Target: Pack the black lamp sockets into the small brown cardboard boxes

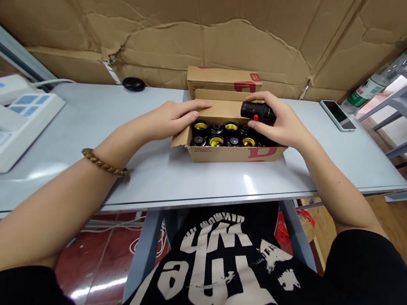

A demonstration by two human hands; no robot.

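An open cardboard box (226, 155) with red print stands on the table. Several black lamp sockets (216, 141) sit upright inside it in rows, some showing gold screw-threaded openings and others dark ends. My left hand (172, 120) grips the left end of this box, with the thumb and forefinger over its edge. Above the box's right side, my right hand (284, 121) is closed around a black lamp socket (252, 110) with a small red knob, held lying on its side. The palm covers the right end of that socket. Part of the box's right end is hidden behind the hand.
Behind lies a second, similar cardboard box (222, 78). A round black object (133, 84) lies back left. White power strips (9, 118) with cables occupy the table's left. At the right are a phone (338, 115) and a green-capped plastic bottle (380, 84). Cardboard sheeting (223, 23) walls the back.
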